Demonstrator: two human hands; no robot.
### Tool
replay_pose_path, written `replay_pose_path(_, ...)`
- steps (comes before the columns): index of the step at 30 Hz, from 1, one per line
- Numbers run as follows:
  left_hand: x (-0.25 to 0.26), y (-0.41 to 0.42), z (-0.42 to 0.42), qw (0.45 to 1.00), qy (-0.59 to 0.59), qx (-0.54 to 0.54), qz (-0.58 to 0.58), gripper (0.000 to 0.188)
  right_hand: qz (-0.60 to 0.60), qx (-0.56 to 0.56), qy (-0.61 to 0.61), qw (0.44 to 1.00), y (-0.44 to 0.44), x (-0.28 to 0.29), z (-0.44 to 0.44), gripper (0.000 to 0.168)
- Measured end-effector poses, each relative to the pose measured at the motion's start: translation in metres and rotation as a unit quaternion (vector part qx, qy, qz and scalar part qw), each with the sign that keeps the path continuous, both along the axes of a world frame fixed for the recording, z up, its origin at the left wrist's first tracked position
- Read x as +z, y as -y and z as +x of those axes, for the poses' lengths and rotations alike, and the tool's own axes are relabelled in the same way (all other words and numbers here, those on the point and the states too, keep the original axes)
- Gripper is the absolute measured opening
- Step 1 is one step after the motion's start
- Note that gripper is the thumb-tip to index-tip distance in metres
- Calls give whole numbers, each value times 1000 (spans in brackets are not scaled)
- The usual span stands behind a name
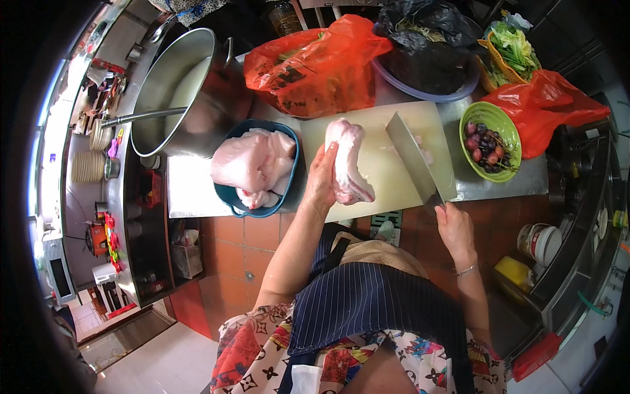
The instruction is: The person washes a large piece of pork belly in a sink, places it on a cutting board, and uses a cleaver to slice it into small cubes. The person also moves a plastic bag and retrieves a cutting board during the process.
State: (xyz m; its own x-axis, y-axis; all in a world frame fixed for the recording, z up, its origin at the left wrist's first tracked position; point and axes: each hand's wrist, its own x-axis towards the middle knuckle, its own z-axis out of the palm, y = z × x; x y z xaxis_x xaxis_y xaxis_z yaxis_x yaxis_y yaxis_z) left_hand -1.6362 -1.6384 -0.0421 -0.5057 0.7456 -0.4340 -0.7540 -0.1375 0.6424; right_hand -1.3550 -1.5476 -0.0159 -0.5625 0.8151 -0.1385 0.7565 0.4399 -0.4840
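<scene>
My left hand grips a long strip of raw, pale pink meat above the left half of a cream cutting board. In my right hand is the handle of a cleaver. Its broad blade lies over the right part of the board, pointing away from me. Small meat pieces sit on the board by the blade, partly hidden behind it. To the left of the board, a dark teal basin holds large pale slabs of raw meat.
A large steel pot with a ladle handle stands at the back left. Behind the board are a red plastic bag and a purple basin under black plastic. At right sits a green bowl with grapes.
</scene>
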Motion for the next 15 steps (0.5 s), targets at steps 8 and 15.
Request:
replay_pose_path(8, -81, 26, 37, 959, -194, 13, -206, 44, 6, 20, -12, 1000, -7, -8, 7, 27)
replay_pose_path(15, -48, 36, 55, 749, -625, -106, -194, 22, 2, 33, -20, 999, -10, -8, 8, 28)
